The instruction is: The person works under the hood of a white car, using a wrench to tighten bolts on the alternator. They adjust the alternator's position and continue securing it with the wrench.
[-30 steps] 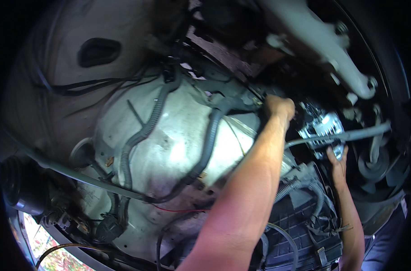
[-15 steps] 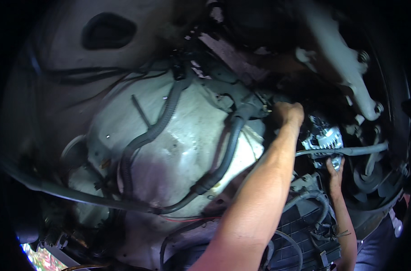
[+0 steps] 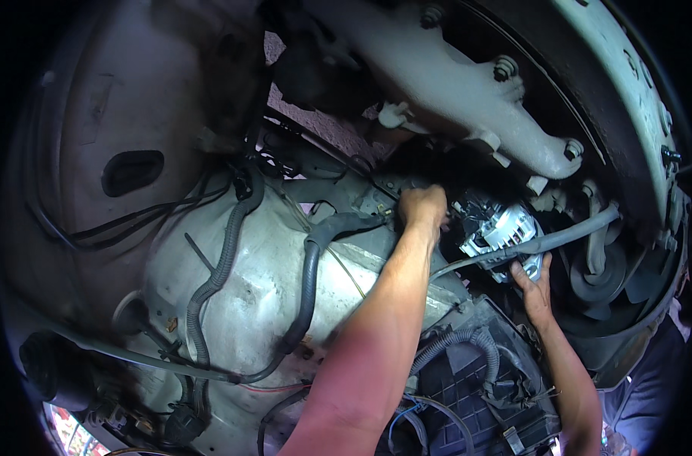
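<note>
My left hand (image 3: 423, 211) reaches into the engine bay, its fingers curled and closed beside a cable end (image 3: 380, 220) at the edge of the pale wheel-arch panel (image 3: 262, 262). Its fingertips are hidden behind the hand, so what they grip does not show. To the right, a silver alternator (image 3: 509, 226) with a finned housing sits tilted. Against its lower end, my right hand (image 3: 534, 287) is closed, thumb on the near side and the other fingers mostly hidden. A grey hose (image 3: 570, 239) crosses in front of the alternator.
A pale cast metal part with bolts (image 3: 475, 83) slants above the alternator. Thick corrugated conduit (image 3: 223, 262) runs over the panel. A black ribbed box (image 3: 468, 391) lies between my forearms. At right are a pulley (image 3: 589, 277) and dark blue cloth (image 3: 642, 372).
The whole view has shifted, so both hands and the alternator appear farther left and more of the cast metal part shows. My hands keep nearly the same places among the parts.
</note>
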A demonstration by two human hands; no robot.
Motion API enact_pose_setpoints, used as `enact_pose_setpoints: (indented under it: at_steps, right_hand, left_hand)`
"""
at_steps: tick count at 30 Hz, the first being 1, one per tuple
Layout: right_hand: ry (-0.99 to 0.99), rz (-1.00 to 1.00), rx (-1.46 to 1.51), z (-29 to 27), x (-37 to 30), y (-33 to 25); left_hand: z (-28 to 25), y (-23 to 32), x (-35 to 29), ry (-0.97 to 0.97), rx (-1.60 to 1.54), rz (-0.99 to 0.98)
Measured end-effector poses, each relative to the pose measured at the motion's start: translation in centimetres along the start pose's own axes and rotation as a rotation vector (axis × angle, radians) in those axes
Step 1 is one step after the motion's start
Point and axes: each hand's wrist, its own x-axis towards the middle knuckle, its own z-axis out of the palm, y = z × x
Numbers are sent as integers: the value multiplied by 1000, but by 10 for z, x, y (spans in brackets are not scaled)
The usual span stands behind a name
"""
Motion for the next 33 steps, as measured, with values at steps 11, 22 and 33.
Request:
enact_pose_setpoints:
  at_steps: [11, 22, 33]
  right_hand:
    - [-11, -55, 116, -1, 3, 11]
    - [-2, -56, -5, -11, 12, 23]
    - [37, -26, -163, -3, 5, 0]
  left_hand:
    - [4, -31, 4, -65, -83, -276]
    - [19, -24, 21, -387, 1784, 281]
    - [-18, 15, -21, -27, 1084, 251]
